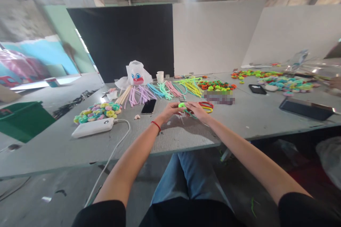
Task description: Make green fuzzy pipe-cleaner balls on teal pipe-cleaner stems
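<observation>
My left hand (170, 110) and my right hand (196, 109) meet over the grey table, fingers closed around a bright green pipe cleaner piece (182, 105). It is bunched at the top, and a paler green strand hangs below between the hands. How the fingers grip underneath is hidden. Just beyond my right hand lie red and yellow pipe cleaner loops (207, 106). A black phone (148, 106) lies beyond my left forearm. Fanned bundles of pastel pipe cleaners (138, 94) and a yellow-green bundle (192, 87) spread behind the hands.
A white power bank (93, 128) with a cable sits at left beside a pile of fuzzy flowers (97, 112). Orange and green pieces (217, 86) lie at back. A white plastic bag (136, 73) and paper cups (160, 77) stand behind. Another person's hand (334, 84) shows far right.
</observation>
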{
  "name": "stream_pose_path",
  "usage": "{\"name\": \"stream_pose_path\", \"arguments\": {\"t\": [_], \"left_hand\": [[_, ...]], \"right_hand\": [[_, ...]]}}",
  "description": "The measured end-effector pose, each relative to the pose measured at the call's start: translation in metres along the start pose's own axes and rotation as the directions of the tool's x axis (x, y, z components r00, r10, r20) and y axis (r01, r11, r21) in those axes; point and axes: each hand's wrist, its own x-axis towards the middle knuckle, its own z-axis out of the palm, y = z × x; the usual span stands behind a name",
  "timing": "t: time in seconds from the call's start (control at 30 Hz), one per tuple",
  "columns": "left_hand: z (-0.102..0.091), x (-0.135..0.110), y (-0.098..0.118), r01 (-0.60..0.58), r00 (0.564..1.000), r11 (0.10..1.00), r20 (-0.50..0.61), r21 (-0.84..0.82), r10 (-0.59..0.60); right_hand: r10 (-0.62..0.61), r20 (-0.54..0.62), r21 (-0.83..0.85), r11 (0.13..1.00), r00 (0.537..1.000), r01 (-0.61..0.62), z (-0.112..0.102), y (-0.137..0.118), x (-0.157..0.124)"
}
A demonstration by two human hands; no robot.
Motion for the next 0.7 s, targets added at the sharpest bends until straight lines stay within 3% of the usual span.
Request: {"name": "stream_pose_path", "arguments": {"t": [0.17,0.4,0.7], "left_hand": [[-0.002,0.002,-0.007,0.033,0.978,0.989,-0.201,-0.142,-0.062],[0.001,0.001,-0.004,0.086,0.978,0.984,-0.174,-0.158,-0.113],[-0.011,-0.001,0.001,0.068,0.992,0.996,-0.099,-0.052,-0.073]], "right_hand": [[-0.127,-0.088,-0.268,0.958,0.988,0.099,-0.001,0.002,-0.004],[-0.276,-0.035,-0.557,0.803,0.960,0.211,-0.003,0.002,-0.009],[-0.326,0.121,-0.640,0.696,0.938,0.325,-0.009,-0.001,-0.011]]}}
